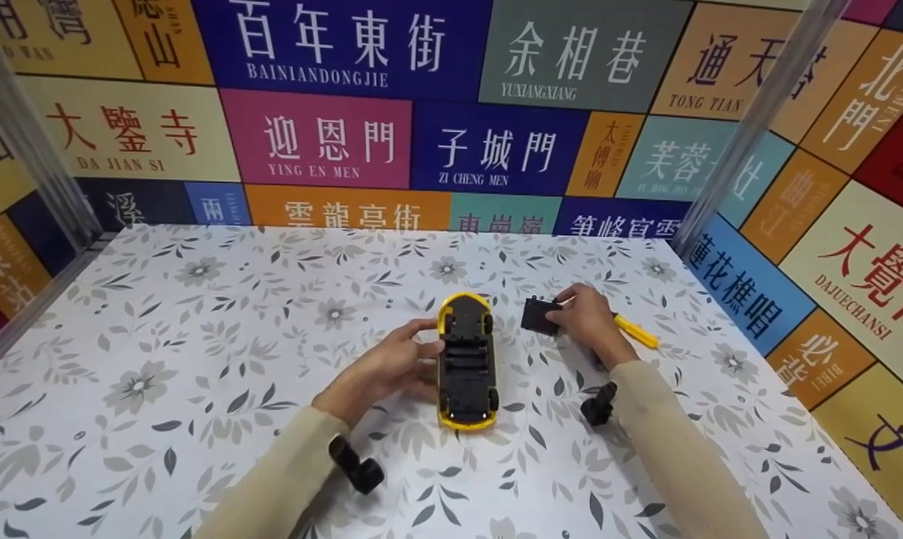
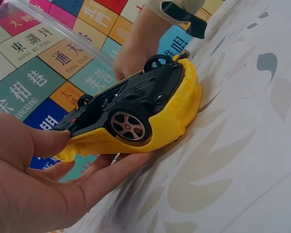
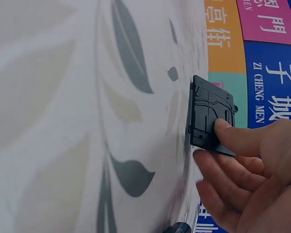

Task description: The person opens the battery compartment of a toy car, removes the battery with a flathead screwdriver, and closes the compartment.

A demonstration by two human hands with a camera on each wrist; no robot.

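A yellow toy car (image 1: 466, 363) lies upside down, its black underside and wheels facing up. An uncovered battery compartment (image 1: 468, 358) with ridged slots shows in the middle of that underside. My left hand (image 1: 391, 363) grips the car's left side, thumb on the edge and fingers beneath, as the left wrist view shows. To the right of the car, my right hand (image 1: 588, 318) pinches a thin black battery cover (image 3: 208, 114) between thumb and fingers, just above the table. Small tabs stick out along the cover's edges.
A yellow-handled tool (image 1: 637, 330) lies behind my right wrist, partly hidden. Low in the right wrist view is a dark shiny object (image 3: 178, 227), too cropped to identify. The table (image 1: 234, 314) has a leaf-patterned cover, with a sign-covered wall (image 1: 317, 138) behind it.
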